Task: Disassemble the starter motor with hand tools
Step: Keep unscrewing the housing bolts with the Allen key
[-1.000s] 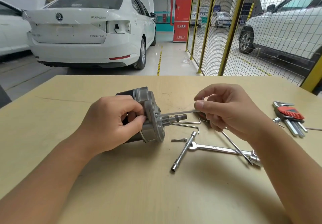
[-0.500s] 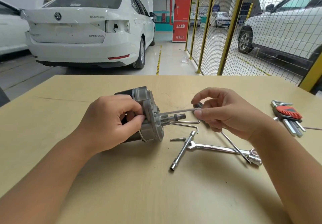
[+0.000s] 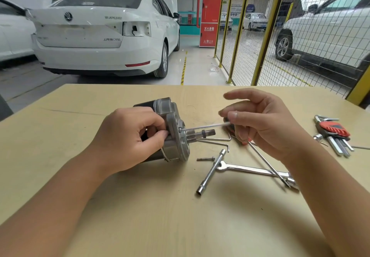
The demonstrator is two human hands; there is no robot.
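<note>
The thin steel hex key (image 3: 204,126), seated in the grey metal starter motor (image 3: 172,130), is being re-gripped: the right hand (image 3: 260,122) is now loosening, index finger lifted, while the left hand (image 3: 128,136) is kept clamped round the motor.

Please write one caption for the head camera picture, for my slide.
Left hand steadies the starter motor while right hand turns a hex key.

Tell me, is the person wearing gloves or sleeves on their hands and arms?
No. The left hand and right hand are both bare, with no gloves, rings or watch showing. Both forearms are bare too; no sleeve reaches into view. The fingernails look short and plain.
</note>
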